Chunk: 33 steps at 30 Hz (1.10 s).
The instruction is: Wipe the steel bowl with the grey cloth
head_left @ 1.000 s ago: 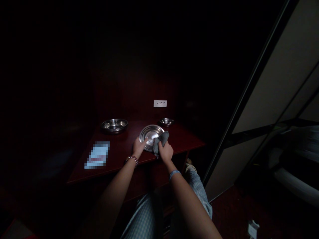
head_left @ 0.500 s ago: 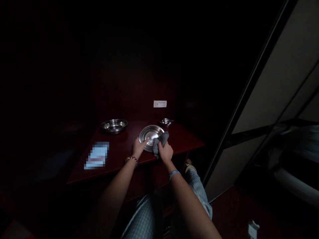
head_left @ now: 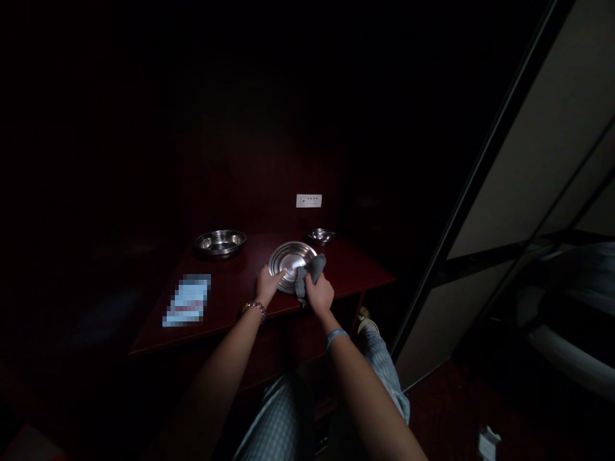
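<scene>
A shiny round steel dish point(head_left: 284, 255) is tilted toward me over the front part of the dark red desk point(head_left: 230, 282). My left hand point(head_left: 267, 285) grips its left lower rim, with the thumb laid over the inside. In my right hand point(head_left: 319, 293) is a crumpled grey cloth point(head_left: 302, 279), pressed against the dish's right side. The fingers of both hands are partly hidden behind the dish and the cloth.
A larger steel basin point(head_left: 220, 244) stands at the desk's back left, and a small steel bowl point(head_left: 321, 236) at the back right. A blurred-out pale blue sheet point(head_left: 187, 301) lies at the left. A white socket panel point(head_left: 309, 201) is on the wall.
</scene>
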Motion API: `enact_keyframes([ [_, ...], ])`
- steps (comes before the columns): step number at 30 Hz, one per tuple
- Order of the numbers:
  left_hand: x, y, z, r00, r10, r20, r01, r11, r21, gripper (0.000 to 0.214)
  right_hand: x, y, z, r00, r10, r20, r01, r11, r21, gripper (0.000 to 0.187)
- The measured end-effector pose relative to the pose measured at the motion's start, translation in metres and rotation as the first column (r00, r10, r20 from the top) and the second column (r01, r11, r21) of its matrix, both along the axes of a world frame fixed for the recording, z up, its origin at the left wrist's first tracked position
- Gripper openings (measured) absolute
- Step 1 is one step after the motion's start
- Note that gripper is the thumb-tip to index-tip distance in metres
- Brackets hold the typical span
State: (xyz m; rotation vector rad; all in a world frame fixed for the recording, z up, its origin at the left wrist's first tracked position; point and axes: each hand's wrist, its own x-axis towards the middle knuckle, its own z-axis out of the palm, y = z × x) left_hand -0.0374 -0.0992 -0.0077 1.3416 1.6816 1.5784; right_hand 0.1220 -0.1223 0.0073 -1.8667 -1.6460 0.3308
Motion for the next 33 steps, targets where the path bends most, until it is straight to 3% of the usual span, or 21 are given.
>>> enact_keyframes([
  [33, 0.0016, -0.0049, 0.0039, 0.999, -0.017, 0.032, 0.017, 1.000, -0.009, 0.026, -0.0010, 0.0002, 0.0008, 1.000, -0.009, 0.001, 0.009, 1.000, -0.006, 0.041],
])
